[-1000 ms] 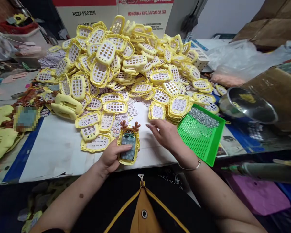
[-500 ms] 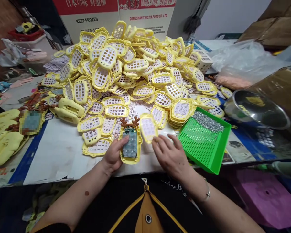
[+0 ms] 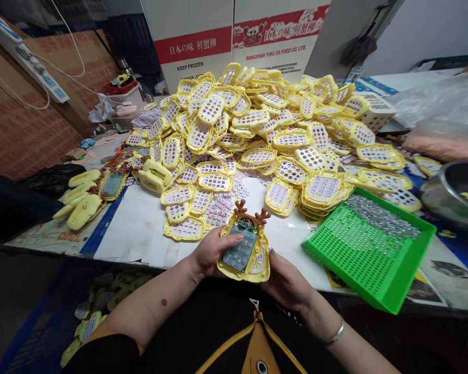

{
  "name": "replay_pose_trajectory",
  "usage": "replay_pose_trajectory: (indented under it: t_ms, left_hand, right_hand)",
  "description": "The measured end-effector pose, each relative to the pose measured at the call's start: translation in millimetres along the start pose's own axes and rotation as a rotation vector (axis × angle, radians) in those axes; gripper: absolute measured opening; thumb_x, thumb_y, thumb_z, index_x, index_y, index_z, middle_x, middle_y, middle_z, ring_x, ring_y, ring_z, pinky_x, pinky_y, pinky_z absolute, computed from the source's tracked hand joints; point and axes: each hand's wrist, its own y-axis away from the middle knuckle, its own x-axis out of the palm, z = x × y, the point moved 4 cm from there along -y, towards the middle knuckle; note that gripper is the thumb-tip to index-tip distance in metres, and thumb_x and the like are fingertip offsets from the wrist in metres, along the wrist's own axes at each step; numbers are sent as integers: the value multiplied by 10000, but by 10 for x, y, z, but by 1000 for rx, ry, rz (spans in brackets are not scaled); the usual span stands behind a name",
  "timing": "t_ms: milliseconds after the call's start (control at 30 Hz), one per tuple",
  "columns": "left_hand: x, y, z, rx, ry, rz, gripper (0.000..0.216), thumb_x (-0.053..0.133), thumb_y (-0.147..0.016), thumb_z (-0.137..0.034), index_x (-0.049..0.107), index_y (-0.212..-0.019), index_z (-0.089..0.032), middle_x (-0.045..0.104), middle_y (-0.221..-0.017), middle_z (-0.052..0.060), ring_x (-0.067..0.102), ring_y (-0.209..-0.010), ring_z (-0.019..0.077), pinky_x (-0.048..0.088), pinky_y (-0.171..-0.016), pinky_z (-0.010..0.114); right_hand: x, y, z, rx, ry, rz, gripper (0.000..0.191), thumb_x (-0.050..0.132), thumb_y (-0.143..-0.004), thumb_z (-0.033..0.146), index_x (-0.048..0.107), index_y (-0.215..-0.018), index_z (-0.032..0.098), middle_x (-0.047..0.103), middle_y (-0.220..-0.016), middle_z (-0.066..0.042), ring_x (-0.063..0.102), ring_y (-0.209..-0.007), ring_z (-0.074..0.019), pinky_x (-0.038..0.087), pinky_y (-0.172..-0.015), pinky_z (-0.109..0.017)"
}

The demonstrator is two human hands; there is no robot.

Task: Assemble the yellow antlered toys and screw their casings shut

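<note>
My left hand [image 3: 212, 253] is closed round a yellow toy phone half [image 3: 223, 271], thumb on top. The half carries a grey-green circuit board [image 3: 239, 248] and brown antlers [image 3: 253, 214] at its top. Partly behind its right side is a yellow keypad cover [image 3: 260, 262] with a pale key sheet. My right hand [image 3: 286, 278] grips that cover at its lower right edge; its fingertips are mostly hidden beneath. Both pieces are tilted and overlap just above the table's front edge.
A large heap of yellow keypad covers [image 3: 253, 122] fills the back of the table. At right stand a green perforated tray [image 3: 359, 270] with small metal screws [image 3: 378, 213] and a metal bowl [image 3: 444, 192]. More yellow toy halves [image 3: 83, 210] lie at left.
My right hand has brought the keypad cover down and left, partly behind the toy phone half. The half has tilted in my left hand. The camera view has shifted left and upward.
</note>
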Motion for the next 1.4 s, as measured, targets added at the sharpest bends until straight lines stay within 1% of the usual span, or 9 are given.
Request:
replay_pose_trajectory:
  t_ms: [200,300,433,567,667,767,933,1167,1400]
  left_hand:
    - [-28,26,23,15,-15,-56,301,789,-595,-265,698,-813,-79,730,-754,112,685,-661,204,538,-702,316]
    - [-74,54,-91,82,49,-89,300,741,-617,-261,697,-859,-88,741,-829,127,700,-831,270,531,-817,386]
    - [-96,91,-297,193,178,-20,446,635,-729,-389,660,-1091,-131,680,-1158,136,584,-1156,326,444,-981,491]
    - [-119,51,-333,173,174,-52,567,502,-819,-551,596,-1227,-169,617,-1272,136,548,-1199,341,437,-977,526]
    - [-131,-1,-271,152,116,-100,535,554,-817,-512,593,-1231,-175,625,-1262,128,564,-1182,319,451,-976,475]
    - [-119,-38,-225,219,66,-110,538,654,-777,-438,563,-1262,-223,624,-1271,92,574,-1172,283,459,-976,418]
    - [-34,-57,-194,284,-24,-101,521,710,-761,-319,554,-1258,-317,522,-1402,6,491,-1273,215,428,-1022,335]
    - [27,-65,-156,298,-61,-137,542,749,-725,-335,569,-1234,-375,476,-1439,-44,383,-1360,190,364,-1085,313]
    - [12,-54,-117,334,-107,-160,587,792,-675,-331,584,-1220,-398,443,-1465,-59,417,-1330,185,416,-1033,285]
  right_hand:
    - [35,-1,-110,-11,-58,10,675,592,-728,667,498,-1286,298,674,-1167,-109,644,-1073,-288,508,-913,-488]
    - [-61,-4,-35,-84,-59,-130,675,632,-695,662,509,-1256,308,686,-1141,-102,669,-1010,-289,503,-927,-509]
    - [-80,-22,117,-126,-85,-246,566,761,-648,525,567,-1135,312,690,-1123,-66,684,-971,-254,476,-982,-499]
    - [2,-110,219,-193,-68,-263,684,828,-589,456,535,-1192,319,621,-1237,-69,650,-1045,-248,458,-1013,-493]
    - [42,-194,211,-203,-37,-285,739,835,-601,382,488,-1250,322,628,-1156,-60,650,-1024,-230,483,-983,-474]
    - [76,-261,187,-209,43,-307,752,833,-607,329,470,-1266,312,599,-1119,-50,642,-995,-203,512,-939,-429]
    - [104,-336,146,-270,187,-306,765,821,-617,348,453,-1285,295,572,-1150,-61,616,-1030,-206,479,-979,-431]
    - [47,-319,106,-400,460,-380,753,786,-666,406,443,-1331,322,542,-1226,-79,569,-1123,-244,455,-1019,-460]
    - [44,-283,100,-436,505,-382,771,779,-675,427,436,-1359,332,542,-1234,-83,577,-1110,-255,463,-1011,-467]
